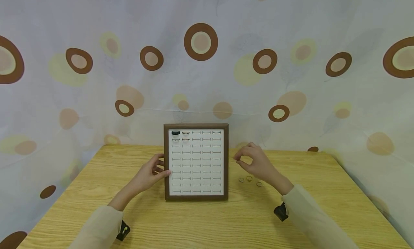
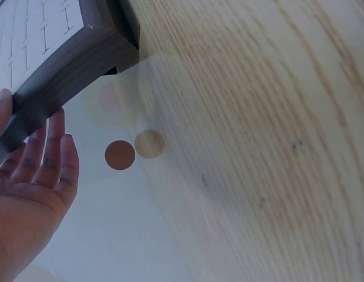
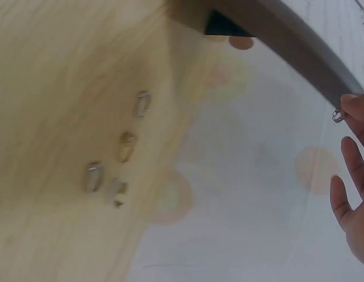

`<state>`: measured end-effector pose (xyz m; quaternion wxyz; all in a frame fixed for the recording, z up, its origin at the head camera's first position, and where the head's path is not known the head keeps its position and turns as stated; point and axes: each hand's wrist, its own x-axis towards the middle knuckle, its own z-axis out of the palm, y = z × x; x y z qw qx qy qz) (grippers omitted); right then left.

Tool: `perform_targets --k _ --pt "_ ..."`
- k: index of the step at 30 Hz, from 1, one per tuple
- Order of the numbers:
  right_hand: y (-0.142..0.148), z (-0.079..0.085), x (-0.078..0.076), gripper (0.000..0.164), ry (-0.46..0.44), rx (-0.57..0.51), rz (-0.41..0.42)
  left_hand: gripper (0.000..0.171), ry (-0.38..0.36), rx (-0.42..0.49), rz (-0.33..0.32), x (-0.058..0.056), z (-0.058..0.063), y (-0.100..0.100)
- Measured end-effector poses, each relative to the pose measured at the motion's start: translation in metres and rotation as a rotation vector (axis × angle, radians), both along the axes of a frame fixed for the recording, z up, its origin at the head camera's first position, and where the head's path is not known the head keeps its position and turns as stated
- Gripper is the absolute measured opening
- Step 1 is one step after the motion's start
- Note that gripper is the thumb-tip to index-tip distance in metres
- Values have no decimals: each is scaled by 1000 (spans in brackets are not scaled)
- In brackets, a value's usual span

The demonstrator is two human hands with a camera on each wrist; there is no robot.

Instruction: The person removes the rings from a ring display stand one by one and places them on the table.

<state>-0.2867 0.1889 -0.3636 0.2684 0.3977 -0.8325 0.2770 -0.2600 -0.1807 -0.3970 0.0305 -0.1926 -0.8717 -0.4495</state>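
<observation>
A ring display board [image 1: 196,162] with a brown frame and white slotted face stands upright on the table. Its upper left slots hold several rings, among them a black ring [image 1: 175,133]. My left hand [image 1: 152,174] grips the frame's left edge, thumb on the front and fingers behind, as the left wrist view also shows. To the right of the board, my right hand [image 1: 258,164] is raised above the table. Between its thumb and index finger it pinches a small silver-coloured ring [image 3: 338,115], seen in the right wrist view close to the frame's side.
Several loose rings lie on the wooden table [image 1: 200,224] right of the board, including a gold-coloured ring [image 3: 127,147] and a silver-coloured ring [image 3: 95,176]. A patterned curtain [image 1: 200,83] hangs behind the table and along its sides.
</observation>
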Motion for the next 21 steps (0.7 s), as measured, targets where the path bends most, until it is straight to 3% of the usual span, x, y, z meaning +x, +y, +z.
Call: perform_targets --k 8,21 --pt "23 -32 2 23 -66 89 -27 61 4 -4 -1 0 0 0" --pt "43 -64 1 12 -289 228 10 60 11 -15 3 -2 -2 -1"
